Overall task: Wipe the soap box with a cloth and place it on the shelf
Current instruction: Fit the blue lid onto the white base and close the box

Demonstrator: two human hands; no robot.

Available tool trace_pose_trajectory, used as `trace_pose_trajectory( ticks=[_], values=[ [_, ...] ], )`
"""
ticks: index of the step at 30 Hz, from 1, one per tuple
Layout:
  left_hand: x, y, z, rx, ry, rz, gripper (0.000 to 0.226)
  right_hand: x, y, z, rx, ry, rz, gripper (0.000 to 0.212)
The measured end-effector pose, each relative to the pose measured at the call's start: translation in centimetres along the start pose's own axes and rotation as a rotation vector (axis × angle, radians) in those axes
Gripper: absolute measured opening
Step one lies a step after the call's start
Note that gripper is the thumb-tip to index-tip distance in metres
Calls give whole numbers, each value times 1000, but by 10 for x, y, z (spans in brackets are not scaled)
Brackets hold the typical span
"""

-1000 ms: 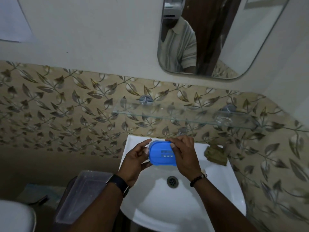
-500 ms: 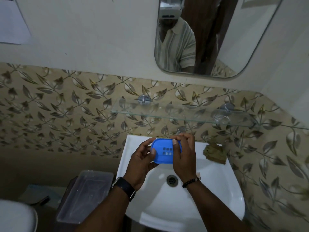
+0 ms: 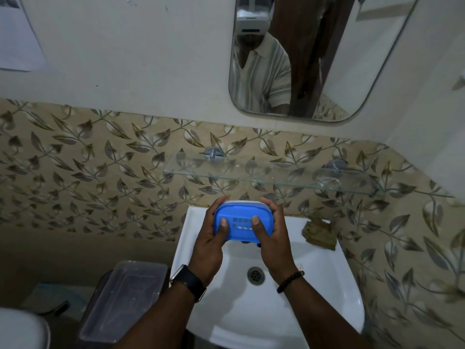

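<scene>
A blue soap box point(image 3: 242, 217) with rows of small slots is held over the back of the white sink point(image 3: 327, 285), below the glass shelf point(image 3: 264, 172). My left hand point(image 3: 210, 245) grips its left end and my right hand point(image 3: 273, 245) grips its right end, both thumbs pressed on its blue face. A white rim shows along the box's far edge. A crumpled brown cloth point(image 3: 319, 234) lies on the sink's back right corner, apart from both hands.
A mirror point(image 3: 314, 56) hangs above the shelf on the wall. A clear plastic container point(image 3: 123, 301) sits on a dark stand left of the sink. The drain point(image 3: 255, 275) lies under my wrists. A white rounded object point(image 3: 20, 328) is at bottom left.
The box has been raised a little toward the shelf and turned so its slotted face points at me. Both hands shifted their grip to its ends, thumbs on top.
</scene>
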State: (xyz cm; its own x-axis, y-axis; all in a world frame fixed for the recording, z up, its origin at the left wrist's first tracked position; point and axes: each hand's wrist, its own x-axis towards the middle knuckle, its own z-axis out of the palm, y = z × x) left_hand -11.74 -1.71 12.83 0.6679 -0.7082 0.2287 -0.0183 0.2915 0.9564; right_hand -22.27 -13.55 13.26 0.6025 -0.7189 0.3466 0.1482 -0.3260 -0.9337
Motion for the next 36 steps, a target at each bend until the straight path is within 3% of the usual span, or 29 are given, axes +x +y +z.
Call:
trace_pose_trajectory(
  ticks=[4, 10, 15, 19, 23, 26, 29, 36],
  values=[
    [-2, -1, 2, 117, 9, 16, 63, -1, -3, -4, -45, -7, -18, 43],
    [-5, -5, 7, 84, 56, 40, 41, -4, -6, -5, -184, 6, -98, 38],
    [-5, 4, 7, 24, 101, 82, 37, -5, -9, -6, -54, -50, -58, 50],
    [0, 10, 5, 83, 91, 106, 39, -5, -14, -11, -121, -57, -140, 44],
    [1, 8, 8, 42, 98, -40, 96, -2, -19, -13, -320, -74, -312, 43],
    [2, 11, 12, -117, 101, -128, 77, 2, -18, -17, -386, -128, -461, 44],
    [6, 14, 11, -170, 68, -108, 58, 5, -20, -24, -304, -192, -472, 41],
    [12, 24, 4, -31, -80, -24, 71, 16, -34, -36, -275, -255, -359, 39]
  ],
)
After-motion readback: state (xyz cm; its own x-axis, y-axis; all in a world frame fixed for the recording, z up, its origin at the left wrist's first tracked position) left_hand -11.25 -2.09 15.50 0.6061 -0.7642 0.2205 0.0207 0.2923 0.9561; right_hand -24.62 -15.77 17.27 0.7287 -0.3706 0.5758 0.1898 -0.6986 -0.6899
